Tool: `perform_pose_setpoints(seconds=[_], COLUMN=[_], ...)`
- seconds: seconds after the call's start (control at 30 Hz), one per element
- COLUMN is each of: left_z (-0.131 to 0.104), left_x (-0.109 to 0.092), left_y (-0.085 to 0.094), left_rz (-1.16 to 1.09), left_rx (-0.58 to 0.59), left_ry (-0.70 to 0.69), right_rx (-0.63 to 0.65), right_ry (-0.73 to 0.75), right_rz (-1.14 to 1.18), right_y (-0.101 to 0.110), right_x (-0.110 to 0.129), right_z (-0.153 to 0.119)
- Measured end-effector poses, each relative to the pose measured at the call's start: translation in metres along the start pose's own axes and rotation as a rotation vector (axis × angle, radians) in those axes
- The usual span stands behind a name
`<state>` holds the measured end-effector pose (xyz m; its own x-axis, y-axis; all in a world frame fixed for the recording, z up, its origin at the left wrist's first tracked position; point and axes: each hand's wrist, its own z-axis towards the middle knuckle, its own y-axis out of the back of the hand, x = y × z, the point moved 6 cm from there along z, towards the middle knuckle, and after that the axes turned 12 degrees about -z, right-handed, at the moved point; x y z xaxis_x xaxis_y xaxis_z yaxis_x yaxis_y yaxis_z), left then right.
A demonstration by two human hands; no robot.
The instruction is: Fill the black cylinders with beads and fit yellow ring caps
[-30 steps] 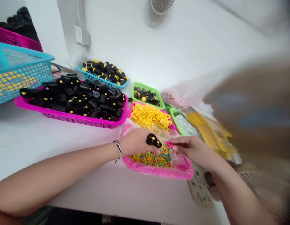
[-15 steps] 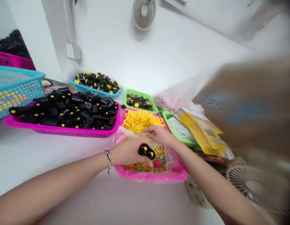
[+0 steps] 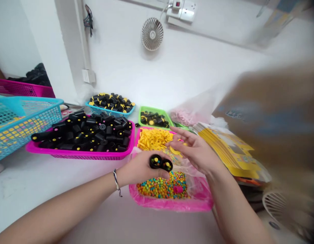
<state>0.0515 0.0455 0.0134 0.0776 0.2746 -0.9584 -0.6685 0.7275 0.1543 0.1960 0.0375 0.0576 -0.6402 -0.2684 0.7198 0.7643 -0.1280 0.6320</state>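
Note:
My left hand (image 3: 144, 166) is closed around two black cylinders (image 3: 161, 163), their round openings facing me, with small coloured beads and a yellow spot visible inside. It hovers over a pink tray (image 3: 172, 204) lined with clear plastic and holding many coloured beads (image 3: 157, 188) and a small pink scoop (image 3: 177, 189). My right hand (image 3: 195, 149) is palm up with fingers spread, and yellow pieces (image 3: 175, 149) lie at its fingertips; whether it grips one is unclear. Beside it, a heap of yellow pieces (image 3: 154, 138) fills the pink basket behind the beads.
A magenta basket (image 3: 83, 155) of black cylinders is at left, near a blue basket (image 3: 42, 113). Behind stand a blue basket (image 3: 108, 112) and a green basket (image 3: 157, 124) of black-and-yellow parts. Yellow cards (image 3: 223, 149), a cardboard box (image 3: 273, 101) and a fan (image 3: 284, 206) are at right.
My right hand has turned palm up and spread its fingers near the yellow pieces. My left hand still holds the black cylinders, whose openings now show beads. The view has shifted.

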Motion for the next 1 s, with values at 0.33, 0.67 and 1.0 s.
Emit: perform_pose_setpoints(seconds=[0.33, 0.67, 1.0], left_z=[-0.01, -0.013, -0.014], left_x=[-0.027, -0.024, -0.021], left_y=[0.018, 0.016, 0.013], left_rz=[-0.046, 0.111, 0.002], left_rx=[-0.165, -0.117, -0.116], left_ry=[0.08, 0.101, 0.114], right_rx=[-0.231, -0.218, -0.266], right_ry=[-0.024, -0.058, 0.036], right_rz=[0.451, 0.272, 0.195], right_y=[-0.026, -0.028, -0.025], right_x=[0.024, 0.028, 0.033], right_z=[-0.024, -0.027, -0.032])
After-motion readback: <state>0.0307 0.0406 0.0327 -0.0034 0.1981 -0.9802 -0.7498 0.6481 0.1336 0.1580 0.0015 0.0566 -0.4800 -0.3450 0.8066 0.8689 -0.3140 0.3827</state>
